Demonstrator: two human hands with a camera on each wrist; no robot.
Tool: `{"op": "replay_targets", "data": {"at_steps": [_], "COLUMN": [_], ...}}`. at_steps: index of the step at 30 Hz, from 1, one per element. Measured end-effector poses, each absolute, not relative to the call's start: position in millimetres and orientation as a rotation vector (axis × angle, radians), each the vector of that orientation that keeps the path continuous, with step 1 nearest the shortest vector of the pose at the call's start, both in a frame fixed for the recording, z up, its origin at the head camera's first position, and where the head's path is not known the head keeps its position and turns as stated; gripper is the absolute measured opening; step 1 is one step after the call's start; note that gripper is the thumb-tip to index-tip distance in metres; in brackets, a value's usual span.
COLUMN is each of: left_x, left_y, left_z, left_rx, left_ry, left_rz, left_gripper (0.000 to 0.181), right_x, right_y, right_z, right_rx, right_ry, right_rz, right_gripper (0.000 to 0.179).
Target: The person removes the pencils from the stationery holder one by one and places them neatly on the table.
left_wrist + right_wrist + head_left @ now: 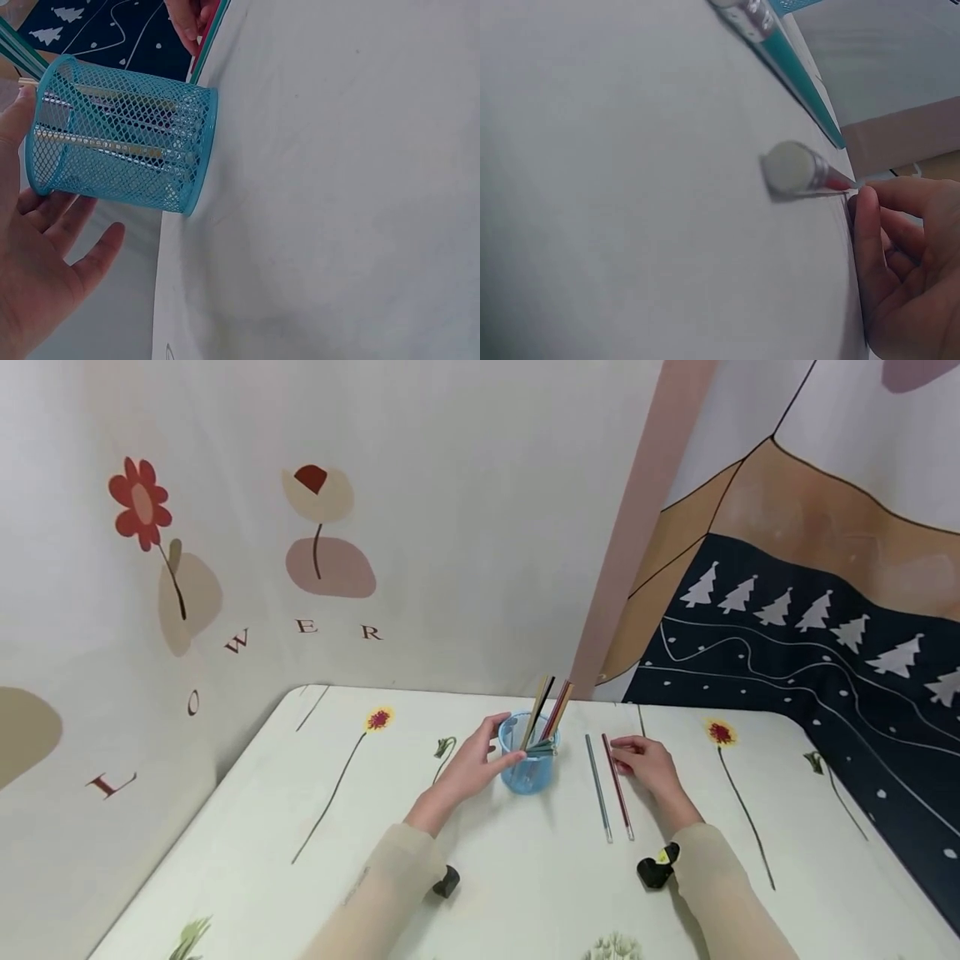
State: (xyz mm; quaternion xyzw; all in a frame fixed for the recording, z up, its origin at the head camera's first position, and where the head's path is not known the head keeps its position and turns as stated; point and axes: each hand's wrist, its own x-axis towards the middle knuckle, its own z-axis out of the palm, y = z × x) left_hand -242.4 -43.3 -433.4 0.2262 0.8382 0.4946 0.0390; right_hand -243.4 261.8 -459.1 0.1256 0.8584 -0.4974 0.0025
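A light blue mesh pencil cup (529, 777) stands upright on the table, holding several pencils (558, 708) in tan, black, red and teal. My left hand (476, 764) holds it at the rim, thumb on the near side and fingers behind; in the left wrist view the thumb (19, 112) lies on the rim. To the right of the cup, a teal pencil (598, 789) and a red pencil (618, 789) lie side by side, eraser ends towards me. My right hand (651, 767) is beside the red pencil, bent fingertips right at its far end.
A white cloth with printed flowers covers the table (517, 893). Printed curtains (480, 527) hang behind it and on both sides. Each wrist carries a small black device, the right one (655, 873) and the left one (447, 882).
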Motion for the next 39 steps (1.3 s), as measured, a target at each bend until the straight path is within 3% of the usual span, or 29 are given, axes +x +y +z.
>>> {"op": "replay_targets", "data": {"at_steps": [16, 39], "left_x": [-244.6, -241.9], "left_y": [-48.9, -45.0], "left_z": [-431.9, -431.7], "left_rx": [0.691, 0.744], "left_ry": [2.569, 2.523], "left_rz": [1.563, 1.539], "left_gripper": [0.075, 0.074], "right_x": [-253.6, -235.1], "right_y": [242.9, 196.4], "right_z": [-436.5, -393.7], "right_rx": [0.345, -0.087], "right_ry": [2.607, 2.489], "right_rz": [-1.672, -1.820], "right_gripper": [0.033, 0.044]}}
